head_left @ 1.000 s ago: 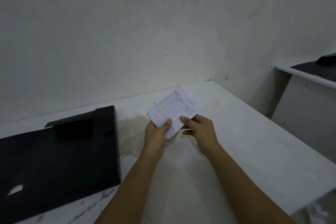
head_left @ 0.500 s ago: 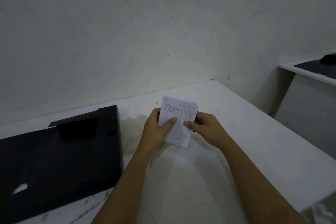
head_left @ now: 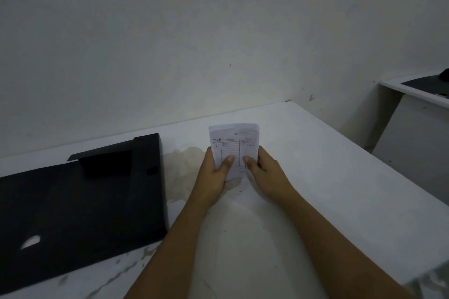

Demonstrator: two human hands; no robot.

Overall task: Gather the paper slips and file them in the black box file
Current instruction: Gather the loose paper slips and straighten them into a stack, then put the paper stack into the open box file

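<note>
A small stack of white printed paper slips (head_left: 233, 143) stands upright between my hands, its lower edge down at the white table (head_left: 328, 177). My left hand (head_left: 215, 172) grips the stack's left side with the thumb on its face. My right hand (head_left: 263, 170) grips the right side the same way. The black box file (head_left: 80, 204) lies flat and open on the table to the left of my hands, a flap raised near its far edge.
A pale yellowish stain (head_left: 184, 165) marks the table between the box file and my hands. A plain wall runs close behind the table. A second white desk (head_left: 418, 97) with a dark item on it stands at the far right, across a gap.
The stack has turned from tilted to upright and squared, and both hands have lowered it toward the table, thumbs now on its face.
</note>
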